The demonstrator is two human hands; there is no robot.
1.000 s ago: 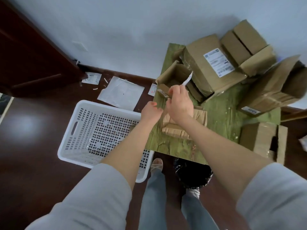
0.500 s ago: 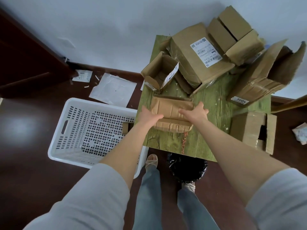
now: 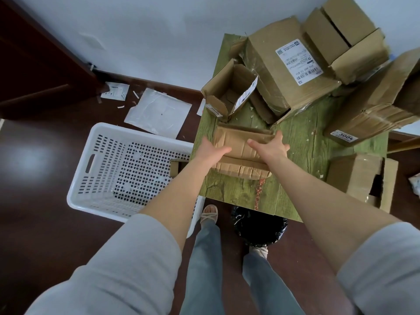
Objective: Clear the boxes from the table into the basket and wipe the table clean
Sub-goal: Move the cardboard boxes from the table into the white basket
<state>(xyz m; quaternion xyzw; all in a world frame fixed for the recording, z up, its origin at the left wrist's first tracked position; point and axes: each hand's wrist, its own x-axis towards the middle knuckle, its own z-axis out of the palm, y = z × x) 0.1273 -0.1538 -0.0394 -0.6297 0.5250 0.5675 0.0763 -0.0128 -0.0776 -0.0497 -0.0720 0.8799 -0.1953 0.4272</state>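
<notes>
Cardboard boxes are shown crowded on a green wood-grain tabletop (image 3: pixel 238 192), viewed from above. A flattened box (image 3: pixel 241 155) lies near the tabletop's left edge, towards the near side, and is gripped at both ends. The left hand (image 3: pixel 211 151) is wrapped round its left end with the thumb laid across the top. The right hand (image 3: pixel 271 146) is clamped on its right end, with the thumb spread on top and the fingers hooked over the far edge. Just beyond it, at the left edge, a small open box (image 3: pixel 227 96) stands with its flaps up. A large labelled box (image 3: pixel 279 78) is propped behind that towards the far edge, and more boxes are piled at the far-right corner. Another closed box (image 3: pixel 359 178) sits at the near-right corner. A white basket (image 3: pixel 145 134) with perforated walls rests on the dark floor just beside the tabletop's left edge, with a small cardboard piece (image 3: pixel 176 168) inside. White paper (image 3: pixel 159 112) is scattered on the floor beyond the basket.
</notes>
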